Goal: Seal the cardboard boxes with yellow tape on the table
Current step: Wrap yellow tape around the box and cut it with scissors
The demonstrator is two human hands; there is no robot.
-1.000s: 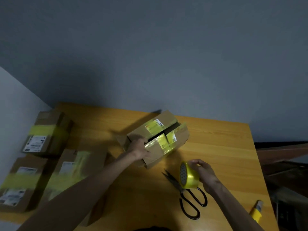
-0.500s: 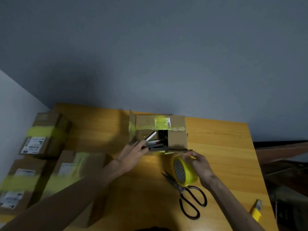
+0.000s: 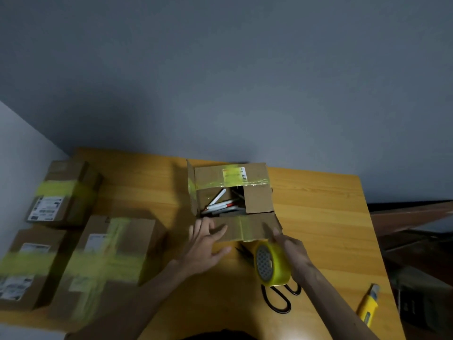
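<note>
left hand (image 3: 207, 244), fingers spread loose, rests on the near flap of the open box (image 3: 257, 200); right hand (image 3: 295, 253) grips the yellow tape roll (image 3: 272, 263) just before that box

An open cardboard box (image 3: 232, 177) sits mid-tabletop (image 3: 318, 217) with pens (image 3: 220, 204) inside and its near flap (image 3: 247, 228) folded outward. The right hand (image 3: 294, 251) grips the yellow tape roll (image 3: 274, 263) on edge just in front. Three taped boxes (image 3: 110, 253) lie at the left.

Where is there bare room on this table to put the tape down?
Bare wood lies right of the open box, up to the table edge, and between it and the sealed boxes. Crowded: front, around scissors and yellow knife.
</note>
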